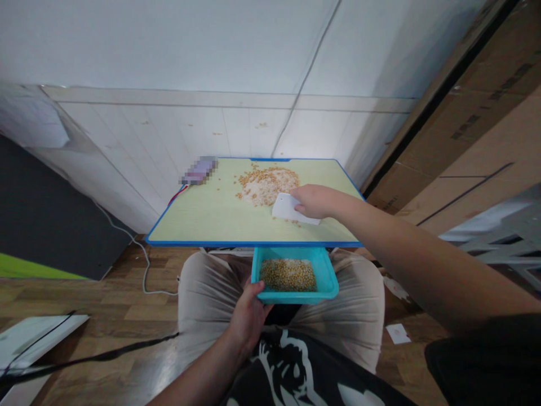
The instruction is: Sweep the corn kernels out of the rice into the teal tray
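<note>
My left hand (251, 310) grips the near left corner of a turquoise plastic tub (327, 282), its thumb over the rim. Small yellow and greenish grains (288, 275) cover the tub's floor, just below the near edge of a small table (203, 217). My right hand (315, 200) is closed on a flat white scraper (289, 208), held low over the tabletop with a few loose kernels along its near edge. Beyond the scraper lies a mixed pile of yellow kernels and white rice-like grains (266, 186).
A blurred-out pale item (199, 170) with a red cord rests at the table's far left corner. Behind the table stands a white wall (169, 51) with a grey cable (304, 79). Large cardboard boxes (477, 118) stand on the right. A white cable (146, 270) trails over the floor.
</note>
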`<state>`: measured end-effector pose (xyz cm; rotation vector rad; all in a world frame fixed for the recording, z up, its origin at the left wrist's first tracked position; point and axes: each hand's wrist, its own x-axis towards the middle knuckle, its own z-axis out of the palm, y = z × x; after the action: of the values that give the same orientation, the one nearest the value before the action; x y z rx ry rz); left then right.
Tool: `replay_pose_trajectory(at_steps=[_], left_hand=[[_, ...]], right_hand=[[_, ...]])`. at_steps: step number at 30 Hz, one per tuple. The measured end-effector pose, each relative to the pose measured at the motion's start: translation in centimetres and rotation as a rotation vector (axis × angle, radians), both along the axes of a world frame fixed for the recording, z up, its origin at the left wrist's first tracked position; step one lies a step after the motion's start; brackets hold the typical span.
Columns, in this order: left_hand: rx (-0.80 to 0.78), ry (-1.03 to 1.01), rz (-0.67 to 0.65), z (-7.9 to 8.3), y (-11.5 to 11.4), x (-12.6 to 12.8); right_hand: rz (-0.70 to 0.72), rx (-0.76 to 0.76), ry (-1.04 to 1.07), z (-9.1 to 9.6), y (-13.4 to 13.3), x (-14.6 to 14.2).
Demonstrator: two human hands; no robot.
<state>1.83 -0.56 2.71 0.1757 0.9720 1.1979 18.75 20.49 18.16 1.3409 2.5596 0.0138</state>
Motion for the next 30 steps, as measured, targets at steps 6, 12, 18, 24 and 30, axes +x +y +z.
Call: replay_pose_trajectory(at_steps=[6, 12, 18, 24, 30], left_hand=[[-0.04, -0.009, 0.015, 0.2, 0.2, 0.1], [-0.043, -0.016, 0.015, -0.2, 0.1, 0.1], [-0.043, -0.025, 0.002, -0.6, 0.3, 0.0], [-0.007, -0.013, -0.018, 0.5, 0.5, 0.2], [-0.028, -0.008, -0.023, 1.2, 0.9, 0.3]], right_hand=[[-0.018, -0.011, 0.058, -0.4, 1.4, 0.4], [-0.042, -0.121, 0.151, -1.3, 4.1, 1.6], [-0.079, -0.254, 0.39, -2.9, 5.7, 3.4], [-0.397, -0.394, 0.864, -6.4, 5.1, 5.7], [-0.519, -0.379, 1.174, -8.2, 4.4, 7.3]])
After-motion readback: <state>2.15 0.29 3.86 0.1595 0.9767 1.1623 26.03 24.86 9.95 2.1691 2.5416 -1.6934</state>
